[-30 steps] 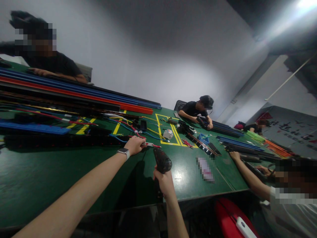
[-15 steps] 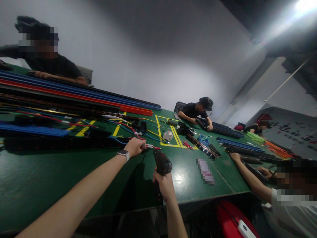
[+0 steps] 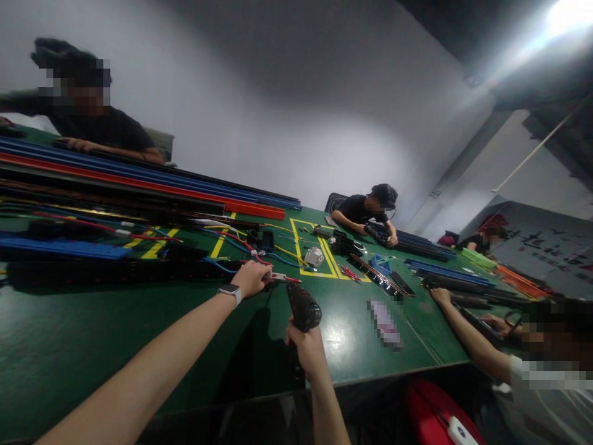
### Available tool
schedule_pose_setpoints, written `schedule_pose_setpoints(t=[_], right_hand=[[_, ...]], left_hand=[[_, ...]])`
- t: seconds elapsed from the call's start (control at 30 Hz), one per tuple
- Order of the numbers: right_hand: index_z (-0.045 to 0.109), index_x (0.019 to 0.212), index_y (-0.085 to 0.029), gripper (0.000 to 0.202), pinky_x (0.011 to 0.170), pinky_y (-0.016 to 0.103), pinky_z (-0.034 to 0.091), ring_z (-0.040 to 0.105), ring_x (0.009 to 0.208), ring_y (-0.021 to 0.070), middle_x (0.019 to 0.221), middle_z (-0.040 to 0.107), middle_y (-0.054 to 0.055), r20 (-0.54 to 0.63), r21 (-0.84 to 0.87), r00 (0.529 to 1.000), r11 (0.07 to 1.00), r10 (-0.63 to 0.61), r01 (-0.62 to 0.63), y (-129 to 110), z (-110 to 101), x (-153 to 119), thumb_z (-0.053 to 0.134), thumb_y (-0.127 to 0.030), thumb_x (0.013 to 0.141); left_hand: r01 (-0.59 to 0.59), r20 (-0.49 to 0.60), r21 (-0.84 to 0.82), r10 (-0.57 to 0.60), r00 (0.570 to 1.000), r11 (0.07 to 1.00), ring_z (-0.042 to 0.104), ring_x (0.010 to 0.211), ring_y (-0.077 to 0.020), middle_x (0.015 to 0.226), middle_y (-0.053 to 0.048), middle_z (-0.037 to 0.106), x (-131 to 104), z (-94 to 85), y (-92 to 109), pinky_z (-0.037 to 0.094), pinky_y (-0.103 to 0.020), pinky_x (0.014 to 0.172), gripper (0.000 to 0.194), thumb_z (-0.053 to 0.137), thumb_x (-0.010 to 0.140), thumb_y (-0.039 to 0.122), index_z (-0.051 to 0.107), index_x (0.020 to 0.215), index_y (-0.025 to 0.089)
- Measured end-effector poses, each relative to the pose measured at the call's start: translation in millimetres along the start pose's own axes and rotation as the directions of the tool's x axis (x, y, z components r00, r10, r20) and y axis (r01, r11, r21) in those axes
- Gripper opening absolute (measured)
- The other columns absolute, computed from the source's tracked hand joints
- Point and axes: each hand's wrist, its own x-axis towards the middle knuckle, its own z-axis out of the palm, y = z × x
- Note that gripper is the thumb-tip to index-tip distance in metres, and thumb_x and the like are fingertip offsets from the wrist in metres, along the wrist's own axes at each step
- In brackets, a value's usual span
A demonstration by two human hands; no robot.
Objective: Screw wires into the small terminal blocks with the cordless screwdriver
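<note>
My left hand (image 3: 252, 278), with a watch on its wrist, is closed on the red cable (image 3: 293, 280) near a white tag (image 3: 278, 277). The cable's end points right, toward the front of a black power drill (image 3: 303, 306). My right hand (image 3: 306, 346) is wrapped round the drill's handle. Whether the drill's front touches the cable end I cannot tell. Behind my left hand lie blue, red and yellow wires and a small black open box (image 3: 267, 241). A pale grey block (image 3: 314, 256) sits inside yellow tape lines.
Long blue, red and black rails (image 3: 254, 209) run along the far left of the green table (image 3: 185, 346). Red-handled pliers (image 3: 351, 274), a blue bin (image 3: 382, 264) and a blurred flat object (image 3: 384, 322) lie right. People sit at the far side and at the right.
The view has shifted very slightly. Both my hands keep their holds, with the drill and cable in nearly the same places.
</note>
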Motion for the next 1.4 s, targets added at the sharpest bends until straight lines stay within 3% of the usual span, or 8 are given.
schedule_pose_setpoints(t=[0.77,1.4], right_hand=[[0.062,0.09,-0.016,0.02,0.059,0.026,0.041,0.056,0.059,0.0168,0.062,0.061,-0.001,-0.013,0.016,1.0,1.0,-0.004,0.004,2.6,-0.1,-0.6,0.057,-0.02,0.071],[0.061,0.089,-0.016,0.018,0.059,0.027,0.041,0.057,0.06,0.0175,0.061,0.06,-0.001,0.003,-0.021,1.0,1.0,0.009,-0.009,-4.3,0.0,-1.5,0.055,-0.021,0.072]], left_hand=[[-0.002,0.008,-0.005,0.002,1.0,1.0,0.065,0.091,-0.0261,0.097,-0.009,0.073,1.1,6.1,-4.5,0.04,-0.039,0.084,0.027,0.058,0.086,0.043,0.067,0.101,0.024],[0.0,-0.003,0.003,0.0,1.0,1.0,0.066,0.087,-0.0249,0.089,-0.008,0.072,1.1,2.1,-1.1,0.04,-0.036,0.081,0.023,0.059,0.085,0.043,0.067,0.095,0.023]])
